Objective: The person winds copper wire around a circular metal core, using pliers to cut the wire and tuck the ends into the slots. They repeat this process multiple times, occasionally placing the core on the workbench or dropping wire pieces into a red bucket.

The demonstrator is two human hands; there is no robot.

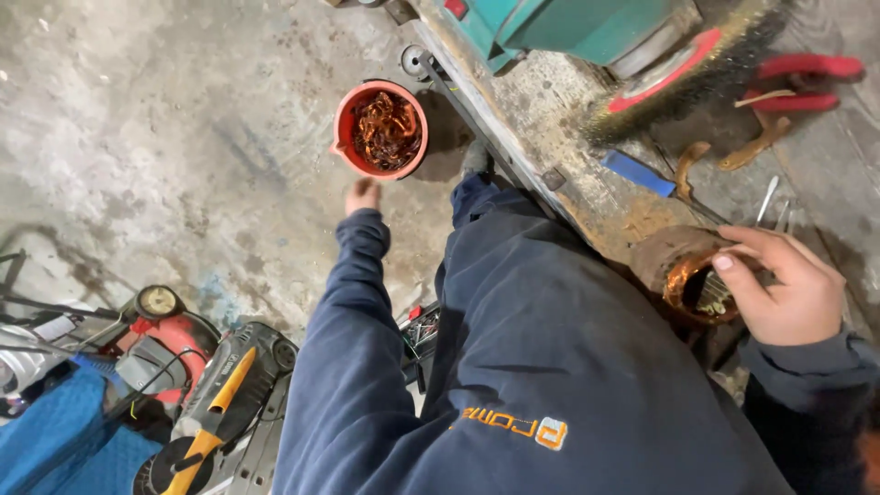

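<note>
Left hand [363, 194] hangs just above the red bucket [379, 128] of copper wire, grip state not discernible. Right hand [786, 284] grip half closed, fingers on the rusty stator [683, 266] at the surface edge.

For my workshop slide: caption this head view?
Left hand reaches toward red bucket of copper wire; right hand grips stator on workbench.

Bucket [380, 128] on the floor [156, 119], left of the surface [587, 197]; wire [387, 130] in the bucket. Left hand [362, 194] just below the bucket, apart from it. Stator [687, 275] on the surface edge; right hand [779, 284] touching it from the right. Grinder [596, 27] at the back of the surface, wire wheel [683, 78] to its right. Pliers [797, 82] right of the wheel. Chisel [639, 172] between grinder and stator. Power tools [211, 394] on the floor, lower left.
</note>
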